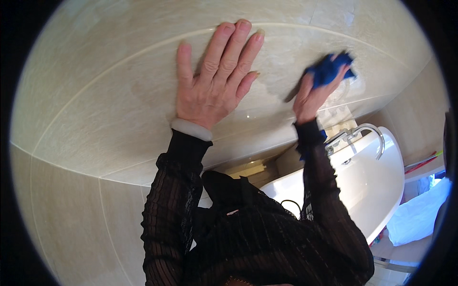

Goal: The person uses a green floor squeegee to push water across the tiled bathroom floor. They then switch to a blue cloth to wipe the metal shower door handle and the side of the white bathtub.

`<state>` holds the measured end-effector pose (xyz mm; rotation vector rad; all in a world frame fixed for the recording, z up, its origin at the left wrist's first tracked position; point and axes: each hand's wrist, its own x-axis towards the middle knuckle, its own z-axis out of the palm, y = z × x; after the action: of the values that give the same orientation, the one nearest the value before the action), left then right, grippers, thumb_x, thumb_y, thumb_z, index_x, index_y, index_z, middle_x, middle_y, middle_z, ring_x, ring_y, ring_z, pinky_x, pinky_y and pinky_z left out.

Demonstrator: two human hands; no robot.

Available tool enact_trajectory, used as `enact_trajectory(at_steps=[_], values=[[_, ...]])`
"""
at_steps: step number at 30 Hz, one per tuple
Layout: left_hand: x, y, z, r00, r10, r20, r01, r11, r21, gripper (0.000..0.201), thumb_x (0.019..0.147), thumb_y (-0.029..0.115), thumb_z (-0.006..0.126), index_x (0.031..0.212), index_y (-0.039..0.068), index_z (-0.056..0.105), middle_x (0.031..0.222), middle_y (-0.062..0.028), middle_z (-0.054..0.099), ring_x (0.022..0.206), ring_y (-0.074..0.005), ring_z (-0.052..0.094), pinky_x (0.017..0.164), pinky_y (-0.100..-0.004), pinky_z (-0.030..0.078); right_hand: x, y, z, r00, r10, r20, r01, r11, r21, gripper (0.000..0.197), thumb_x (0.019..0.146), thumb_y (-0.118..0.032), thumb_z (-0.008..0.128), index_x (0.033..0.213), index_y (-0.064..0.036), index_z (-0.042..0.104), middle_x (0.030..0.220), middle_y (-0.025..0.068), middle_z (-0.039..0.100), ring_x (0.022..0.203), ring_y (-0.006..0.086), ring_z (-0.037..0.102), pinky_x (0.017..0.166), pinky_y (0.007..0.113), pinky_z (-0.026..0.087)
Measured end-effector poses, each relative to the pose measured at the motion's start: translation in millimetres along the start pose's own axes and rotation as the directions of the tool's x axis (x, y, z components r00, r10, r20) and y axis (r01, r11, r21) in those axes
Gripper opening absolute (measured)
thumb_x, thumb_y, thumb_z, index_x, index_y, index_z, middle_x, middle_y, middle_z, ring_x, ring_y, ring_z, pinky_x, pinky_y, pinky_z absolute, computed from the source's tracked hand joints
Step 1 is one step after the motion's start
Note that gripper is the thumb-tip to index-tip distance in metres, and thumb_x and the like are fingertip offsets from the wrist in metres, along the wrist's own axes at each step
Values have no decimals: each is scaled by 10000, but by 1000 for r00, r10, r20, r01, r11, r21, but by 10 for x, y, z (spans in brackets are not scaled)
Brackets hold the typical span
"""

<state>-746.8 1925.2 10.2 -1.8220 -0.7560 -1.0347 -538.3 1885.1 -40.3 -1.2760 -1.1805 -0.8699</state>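
Observation:
My left hand [214, 76] lies flat against the beige tiled wall [129, 109], its fingers spread across a pale grout line. A pale bangle [192, 129] circles that wrist, just above a black sleeve cuff. Further right, my right hand [317, 90] grips a crumpled blue cloth [329, 70] and presses it to the same wall. Both the cloth and the fingers are slightly blurred. Part of the cloth is hidden behind the fingers, and a dark shadow falls beside it on the tile.
Below my right arm stands a white bathtub [367, 190] with a curved chrome faucet [374, 128] at its far end. A whitish-blue plastic sheet or bag [417, 214] is at the right, near a red, stick-like item [420, 164].

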Motion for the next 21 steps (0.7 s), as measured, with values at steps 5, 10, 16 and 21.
enact_trajectory(at_steps=[5,10,16,21], values=[[32,24,-18,1000,-7,-11,6,1000,-20,529,842,485,432,1320,265,379,1392,13,323,1295,-165,273,1066,-505,33,-723,-17,-99,957,-53,285,77,994,-74,712,800,-418,547,1365,-85,267,1429,212,68,1307,454,43,1015,581,58],[16,-10,-47,1000,-11,3,11,1000,0,508,856,472,417,1320,268,379,1390,22,325,1292,-159,278,1067,-498,42,394,-200,21,984,-178,19,178,984,6,649,832,-431,493,1358,-104,301,1414,233,161,1317,406,87,1024,553,32],[15,-31,-56,1000,-9,28,9,1000,-7,505,852,446,434,1322,274,373,1400,25,308,1298,-156,265,1066,-505,37,937,-524,165,910,-364,-196,378,925,39,520,843,-300,543,1276,-46,406,1363,182,312,1279,392,230,1046,447,160],[12,-7,-30,999,-4,34,5,999,-37,523,831,416,470,1324,273,371,1406,24,296,1302,-154,256,1063,-515,30,-119,-391,1,953,-215,211,218,976,11,543,829,-340,514,1315,-131,391,1411,190,228,1313,382,166,1024,544,99]])
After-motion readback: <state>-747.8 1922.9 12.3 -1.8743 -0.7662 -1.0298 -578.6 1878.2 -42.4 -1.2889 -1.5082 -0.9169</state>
